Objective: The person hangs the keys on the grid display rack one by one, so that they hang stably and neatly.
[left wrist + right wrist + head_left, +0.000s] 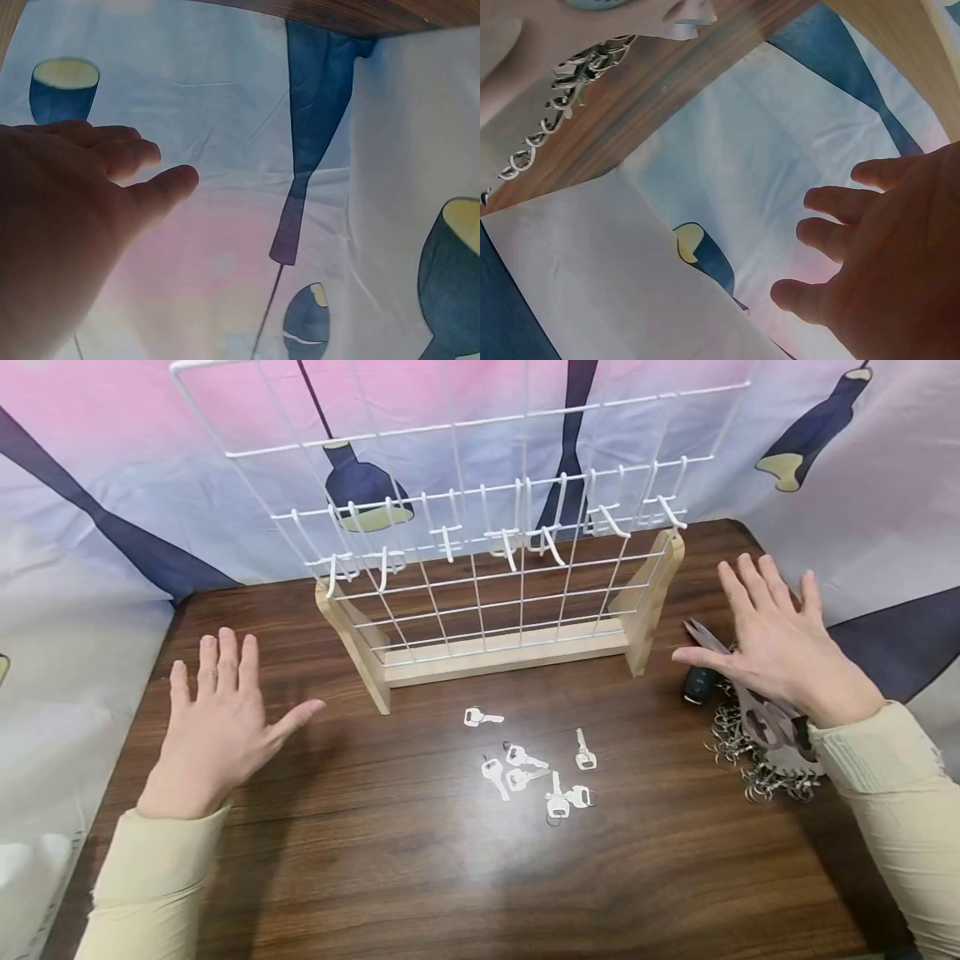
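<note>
My left hand hovers above the table's left side, palm down, fingers straight and thumb spread, holding nothing. On the opposite side my right hand is likewise spread and bare, over grey scissors and a black car key fob. Several silver keys, some with small rings, lie loosely between the hands near the table's middle. Behind them stands a white wire grid rack with hooks on a wooden base. Both wrist views show straight fingers on the left hand and right hand.
A heap of small metal rings and clasps lies under and beside the scissors, below my right wrist. The brown wooden table ends at a printed cloth backdrop with dark lamp shapes. Cloth also hangs at both sides.
</note>
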`<state>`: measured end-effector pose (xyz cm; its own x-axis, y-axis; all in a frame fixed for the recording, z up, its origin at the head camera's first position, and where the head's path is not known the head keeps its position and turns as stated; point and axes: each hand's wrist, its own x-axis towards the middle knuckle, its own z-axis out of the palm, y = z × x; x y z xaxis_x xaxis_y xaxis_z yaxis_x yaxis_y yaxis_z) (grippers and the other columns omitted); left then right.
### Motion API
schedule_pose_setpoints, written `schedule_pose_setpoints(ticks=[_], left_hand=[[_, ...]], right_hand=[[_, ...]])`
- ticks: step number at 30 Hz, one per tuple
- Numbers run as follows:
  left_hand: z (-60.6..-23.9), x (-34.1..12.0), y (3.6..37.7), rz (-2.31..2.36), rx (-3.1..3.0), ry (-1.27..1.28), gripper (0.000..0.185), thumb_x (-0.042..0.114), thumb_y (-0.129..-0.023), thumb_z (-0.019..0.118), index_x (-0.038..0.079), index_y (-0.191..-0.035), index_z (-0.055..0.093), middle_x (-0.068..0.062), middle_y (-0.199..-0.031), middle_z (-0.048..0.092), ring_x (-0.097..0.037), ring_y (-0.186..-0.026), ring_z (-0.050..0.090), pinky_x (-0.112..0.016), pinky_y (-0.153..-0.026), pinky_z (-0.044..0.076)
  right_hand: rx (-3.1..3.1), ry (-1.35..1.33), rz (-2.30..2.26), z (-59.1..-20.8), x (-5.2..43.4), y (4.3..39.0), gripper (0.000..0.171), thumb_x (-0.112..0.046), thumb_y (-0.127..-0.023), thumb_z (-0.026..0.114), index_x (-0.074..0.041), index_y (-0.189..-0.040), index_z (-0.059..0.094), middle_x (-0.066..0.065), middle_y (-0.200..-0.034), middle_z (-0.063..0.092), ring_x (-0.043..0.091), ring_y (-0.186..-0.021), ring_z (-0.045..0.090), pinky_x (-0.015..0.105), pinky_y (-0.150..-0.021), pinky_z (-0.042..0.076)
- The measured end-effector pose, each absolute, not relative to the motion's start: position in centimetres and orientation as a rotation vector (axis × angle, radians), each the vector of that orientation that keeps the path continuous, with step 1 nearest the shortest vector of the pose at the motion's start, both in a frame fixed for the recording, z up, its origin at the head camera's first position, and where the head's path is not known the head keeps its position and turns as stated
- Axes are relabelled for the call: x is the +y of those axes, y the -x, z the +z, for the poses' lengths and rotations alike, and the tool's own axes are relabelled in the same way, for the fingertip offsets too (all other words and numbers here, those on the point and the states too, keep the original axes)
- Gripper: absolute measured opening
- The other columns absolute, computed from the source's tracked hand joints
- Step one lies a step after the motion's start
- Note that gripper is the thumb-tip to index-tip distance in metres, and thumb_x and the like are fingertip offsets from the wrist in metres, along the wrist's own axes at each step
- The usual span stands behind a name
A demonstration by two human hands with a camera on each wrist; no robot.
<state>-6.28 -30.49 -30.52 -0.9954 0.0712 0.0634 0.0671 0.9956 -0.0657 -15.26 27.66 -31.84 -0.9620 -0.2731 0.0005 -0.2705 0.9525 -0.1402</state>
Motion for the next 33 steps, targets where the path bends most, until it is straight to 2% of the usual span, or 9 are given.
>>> schedule_pose_setpoints(ticks=[7, 9, 11, 13, 15, 17, 24, 29, 33], left_hand=[[-29.9, -29.5, 6.7, -0.205, -3.119, 0.134, 0.102, 0.065, -0.093, 0.045, -0.006, -0.152, 0.001, -0.031, -0.156, -0.003, -0.043, -0.144, -0.007, -0.065, -0.113, -0.004], [-29.3, -28.9, 7.0, -0.445, -3.089, 0.144, 0.096, 0.058, -0.096, 0.046, -0.003, -0.153, -0.002, -0.028, -0.157, -0.003, -0.041, -0.145, -0.006, -0.064, -0.114, -0.001], [-28.7, -28.2, 7.3, -0.716, -3.027, 0.128, 0.09, 0.051, -0.098, 0.047, 0.003, -0.154, -0.003, -0.025, -0.158, 0.0, -0.04, -0.145, -0.001, -0.062, -0.116, 0.004], [-28.2, -27.4, 7.8, -0.982, -2.916, 0.094, 0.084, 0.045, -0.1, 0.048, 0.007, -0.155, -0.001, -0.021, -0.159, 0.006, -0.037, -0.146, 0.006, -0.058, -0.117, 0.009], [-27.9, -26.5, 8.4, -1.225, -2.779, 0.052, 0.078, 0.041, -0.101, 0.048, 0.011, -0.156, 0.003, -0.017, -0.159, 0.012, -0.033, -0.145, 0.014, -0.052, -0.118, 0.015], [-27.8, -25.6, 9.1, -1.407, -2.629, 0.028, 0.071, 0.037, -0.101, 0.049, 0.011, -0.155, 0.011, -0.014, -0.158, 0.02, -0.027, -0.144, 0.021, -0.044, -0.119, 0.019], [-28.9, -23.1, 11.1, -1.84, -2.143, -0.022, 0.051, 0.017, -0.1, 0.053, 0.001, -0.146, 0.036, -0.015, -0.144, 0.043, -0.017, -0.131, 0.04, -0.025, -0.109, 0.034], [-29.9, -21.6, 12.2, -2.066, -1.776, 0.045, 0.042, 0.005, -0.099, 0.049, -0.006, -0.139, 0.044, -0.01, -0.127, 0.052, -0.017, -0.119, 0.047, -0.024, -0.103, 0.038], [-30.7, -20.9, 12.7, -2.146, -1.621, 0.09, 0.039, 0.003, -0.098, 0.046, -0.004, -0.137, 0.047, -0.007, -0.123, 0.054, -0.018, -0.116, 0.049, -0.024, -0.099, 0.04]], right_hand=[[3.08, 0.457, -0.179, -31.5, 27.0, 14.7, 0.111, -0.073, -0.084, 0.052, -0.004, -0.155, 0.002, 0.025, -0.159, 0.0, 0.038, -0.146, -0.009, 0.067, -0.11, -0.014], [3.093, 0.495, -0.161, -31.0, 26.3, 13.9, 0.109, -0.073, -0.083, 0.053, 0.001, -0.153, 0.016, 0.029, -0.155, 0.016, 0.044, -0.144, 0.006, 0.068, -0.111, -0.004], [3.115, 0.537, -0.147, -30.4, 25.4, 13.0, 0.099, -0.073, -0.083, 0.055, 0.003, -0.144, 0.037, 0.03, -0.143, 0.039, 0.049, -0.135, 0.029, 0.069, -0.109, 0.013], [3.136, 0.569, -0.154, -29.9, 24.2, 12.0, 0.087, -0.072, -0.083, 0.056, 0.005, -0.125, 0.055, 0.027, -0.121, 0.056, 0.048, -0.114, 0.049, 0.067, -0.097, 0.031], [3.148, 0.601, -0.181, -29.6, 22.8, 11.1, 0.077, -0.069, -0.085, 0.056, 0.004, -0.108, 0.061, 0.021, -0.103, 0.061, 0.044, -0.097, 0.057, 0.062, -0.085, 0.041], [3.145, 0.634, -0.231, -29.4, 21.2, 10.4, 0.071, -0.066, -0.087, 0.057, 0.003, -0.1, 0.063, 0.017, -0.096, 0.061, 0.039, -0.091, 0.059, 0.058, -0.079, 0.045], [3.004, 0.905, -0.449, -31.0, 15.6, 9.8, 0.049, -0.052, -0.09, 0.063, -0.006, -0.106, 0.067, 0.008, -0.101, 0.064, 0.027, -0.085, 0.062, 0.048, -0.077, 0.053], [2.87, 1.114, -0.443, -33.2, 12.2, 9.6, 0.035, -0.045, -0.089, 0.068, -0.012, -0.099, 0.072, -0.002, -0.091, 0.059, 0.016, -0.081, 0.056, 0.036, -0.071, 0.051], [2.818, 1.232, -0.361, -34.6, 10.2, 9.2, 0.031, -0.043, -0.09, 0.067, -0.013, -0.096, 0.073, -0.003, -0.088, 0.056, 0.017, -0.084, 0.055, 0.035, -0.071, 0.048]])
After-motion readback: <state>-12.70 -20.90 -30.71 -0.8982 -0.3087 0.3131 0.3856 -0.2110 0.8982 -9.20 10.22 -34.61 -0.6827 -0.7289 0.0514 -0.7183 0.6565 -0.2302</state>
